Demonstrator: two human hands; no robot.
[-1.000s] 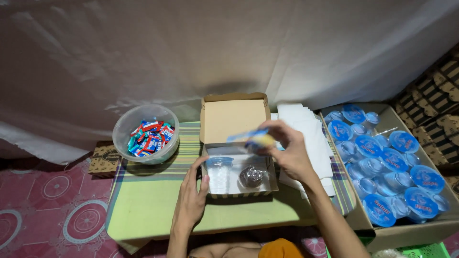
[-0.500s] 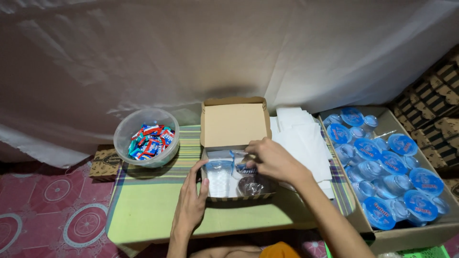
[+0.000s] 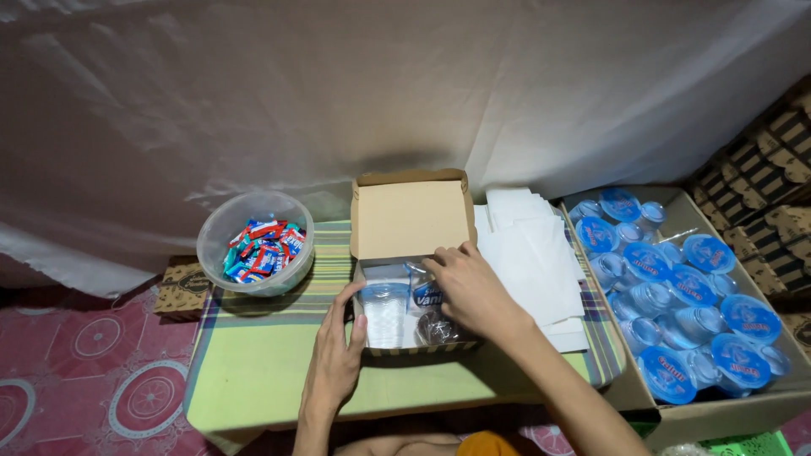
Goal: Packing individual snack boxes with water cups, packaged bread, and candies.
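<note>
Your left hand (image 3: 334, 359) grips one open box (image 3: 411, 279); your right hand's (image 3: 473, 291) fingers press two sealed cups (image 3: 405, 295) inside.

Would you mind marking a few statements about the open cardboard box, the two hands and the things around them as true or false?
1. The lid of the small cardboard box stands open. True.
2. The left hand rests inside the round bowl of wrapped sweets. False: it holds the box's left front corner; the bowl stands apart, farther left.
3. The right hand reaches into the box from its right side. True.
4. The carton of blue-lidded water cups sits left of the box. False: it sits to the right.
5. White paper sheets lie right of the box. True.
</note>
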